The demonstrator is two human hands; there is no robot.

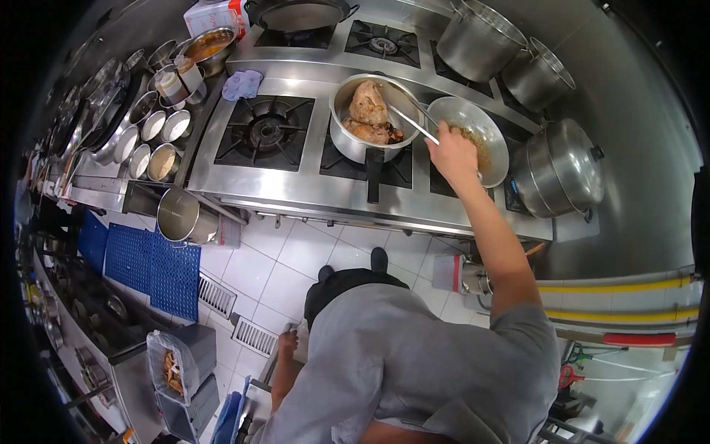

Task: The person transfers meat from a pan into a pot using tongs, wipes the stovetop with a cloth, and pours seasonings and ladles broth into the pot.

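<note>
Tongs [413, 123] gripped in right hand [452, 154], fingers closed round the metal, arm stretched out over the stove [296, 186]. Tongs run from the hand leftward over the pot rim, far end at the upper meat chunk [368, 103]; can't tell if it's actually pinched. Pot [351, 151] is left of the right hand, sitting on a burner, black handle [375, 177] pointing back toward the person. Upper chunk stands up inside the pot, lower meat [366, 132] lies beneath it, browned, with darker bits at its right side. Shallow pan [500, 140] is directly under and beside the right hand, chopped pale-brown food [482, 140] in it; hand covers part of the pan. Further right of the hand: big lidded pot [573, 170], metal, black knob. Beyond the hand, on the back row: two tall stockpots [481, 43], one slightly nearer the wall. Well left of the hand, past the pot: bare burner [266, 132], crumpled cloth [242, 85] near its far left corner. Left hand [288, 340] hangs low by the person's left side, well apart from the stove, fingers curled in; can't tell if anything's in it.
</note>
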